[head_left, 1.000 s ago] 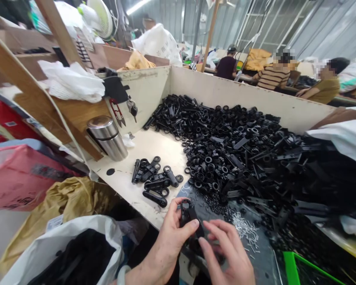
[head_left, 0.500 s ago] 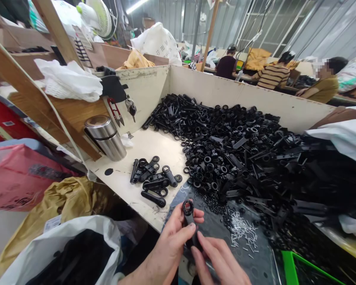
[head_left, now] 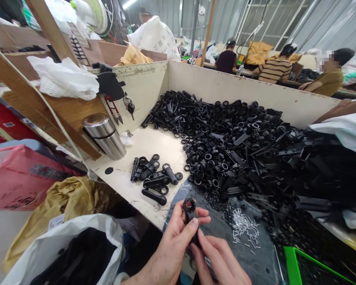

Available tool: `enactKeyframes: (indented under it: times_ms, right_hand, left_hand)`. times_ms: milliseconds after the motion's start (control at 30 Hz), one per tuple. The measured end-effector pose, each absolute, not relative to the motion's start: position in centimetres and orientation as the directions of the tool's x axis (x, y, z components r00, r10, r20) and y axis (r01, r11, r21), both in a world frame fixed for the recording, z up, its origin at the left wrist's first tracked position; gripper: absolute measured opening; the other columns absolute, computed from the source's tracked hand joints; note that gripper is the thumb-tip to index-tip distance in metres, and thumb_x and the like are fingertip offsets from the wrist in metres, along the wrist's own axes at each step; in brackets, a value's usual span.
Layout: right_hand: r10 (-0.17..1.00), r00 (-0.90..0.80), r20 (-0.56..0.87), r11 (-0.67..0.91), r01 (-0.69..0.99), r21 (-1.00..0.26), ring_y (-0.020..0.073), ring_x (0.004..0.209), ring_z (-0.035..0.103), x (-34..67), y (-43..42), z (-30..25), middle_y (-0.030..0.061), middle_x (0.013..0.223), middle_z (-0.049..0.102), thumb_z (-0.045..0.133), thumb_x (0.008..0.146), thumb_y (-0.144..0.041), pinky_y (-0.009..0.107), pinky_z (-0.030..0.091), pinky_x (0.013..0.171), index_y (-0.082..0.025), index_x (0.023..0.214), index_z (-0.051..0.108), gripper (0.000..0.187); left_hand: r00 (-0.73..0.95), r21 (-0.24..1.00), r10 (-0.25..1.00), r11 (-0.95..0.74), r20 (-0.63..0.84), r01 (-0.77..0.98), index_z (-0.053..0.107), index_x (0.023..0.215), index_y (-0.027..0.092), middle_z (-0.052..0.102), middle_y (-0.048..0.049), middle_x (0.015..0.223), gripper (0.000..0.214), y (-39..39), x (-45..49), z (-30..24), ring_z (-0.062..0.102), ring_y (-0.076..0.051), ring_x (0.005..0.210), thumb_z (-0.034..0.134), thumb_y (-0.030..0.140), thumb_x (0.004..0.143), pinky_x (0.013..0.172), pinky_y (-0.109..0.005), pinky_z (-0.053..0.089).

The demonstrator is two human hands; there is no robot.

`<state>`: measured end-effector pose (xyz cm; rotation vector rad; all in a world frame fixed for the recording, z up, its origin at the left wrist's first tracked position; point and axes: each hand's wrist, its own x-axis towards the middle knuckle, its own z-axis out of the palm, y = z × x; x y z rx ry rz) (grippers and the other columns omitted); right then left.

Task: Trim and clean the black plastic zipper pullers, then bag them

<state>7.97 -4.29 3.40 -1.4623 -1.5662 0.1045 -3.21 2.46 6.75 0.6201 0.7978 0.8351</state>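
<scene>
A black plastic arm with a ring-shaped end is held upright over the near edge of the bench. My left hand grips it below the ring, thumb across its front. The fingertips of my right hand close on its lower end, which they partly hide. Just beyond lies a dark mat bearing a heap of small silver pins and many tiny black pieces. To the left rests a small group of similar black arms.
A large pile of black plastic parts fills the walled bench. A steel thermos stands at left, near hanging red snips and keys. A green bin is at lower right, a white sack at lower left. Several people sit beyond.
Both hands keep their hold on the black arm, with only a slight shift. The whole view has moved a little.
</scene>
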Motion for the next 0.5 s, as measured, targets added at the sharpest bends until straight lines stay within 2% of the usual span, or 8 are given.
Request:
enactKeyframes:
  times_ms: [233, 333, 400, 500]
  right_hand:
    - [0.801, 0.199, 0.565, 0.259, 0.735, -0.627, 0.0165, 0.071, 0.073, 7.3, -4.5, 2.9, 0.0024, 0.087, 0.075, 0.069, 0.091, -0.012, 0.024, 0.058, 0.065, -0.03, 0.124, 0.072, 0.038]
    - [0.812, 0.23, 0.537, 0.247, 0.698, -0.672, 0.0182, 0.074, 0.073, 7.1, -4.5, 3.2, 0.0036, 0.09, 0.075, 0.069, 0.091, -0.016, 0.026, 0.059, 0.068, -0.03, 0.124, 0.072, 0.036]
    - [0.843, 0.275, 0.463, 0.211, 0.621, -0.755, 0.0179, 0.072, 0.071, 7.3, -4.4, 3.7, 0.0038, 0.09, 0.074, 0.072, 0.09, -0.022, 0.027, 0.059, 0.067, -0.029, 0.118, 0.073, 0.029]
    - [0.896, 0.337, 0.288, 0.097, 0.485, -0.869, 0.0167, 0.07, 0.07, 8.1, -3.8, 5.2, 0.0032, 0.087, 0.071, 0.074, 0.087, -0.03, 0.024, 0.06, 0.063, -0.025, 0.1, 0.072, 0.014]
  left_hand:
    - [0.371, 0.742, 0.826, 0.551, -0.424, -0.382, 0.06, 0.115, 0.021, 0.074, -0.0088, 0.11, 0.029, 2.7, -3.1, 6.5, 0.069, -0.024, 0.107, 0.068, 0.039, 0.094, 0.098, -0.037, 0.051]
    - [0.355, 0.745, 0.842, 0.53, -0.405, -0.405, 0.06, 0.115, 0.02, 0.076, -0.0094, 0.106, 0.028, 2.9, -3.2, 6.7, 0.071, -0.023, 0.101, 0.068, 0.038, 0.095, 0.095, -0.037, 0.052]
    - [0.36, 0.735, 0.846, 0.524, -0.393, -0.43, 0.061, 0.115, 0.02, 0.077, -0.0097, 0.106, 0.027, 3.1, -3.4, 7.0, 0.072, -0.023, 0.1, 0.068, 0.037, 0.095, 0.094, -0.037, 0.053]
    - [0.404, 0.734, 0.841, 0.522, -0.36, -0.434, 0.064, 0.114, 0.021, 0.077, -0.0106, 0.112, 0.024, 3.3, -4.1, 7.5, 0.069, -0.025, 0.111, 0.068, 0.035, 0.095, 0.101, -0.039, 0.05]
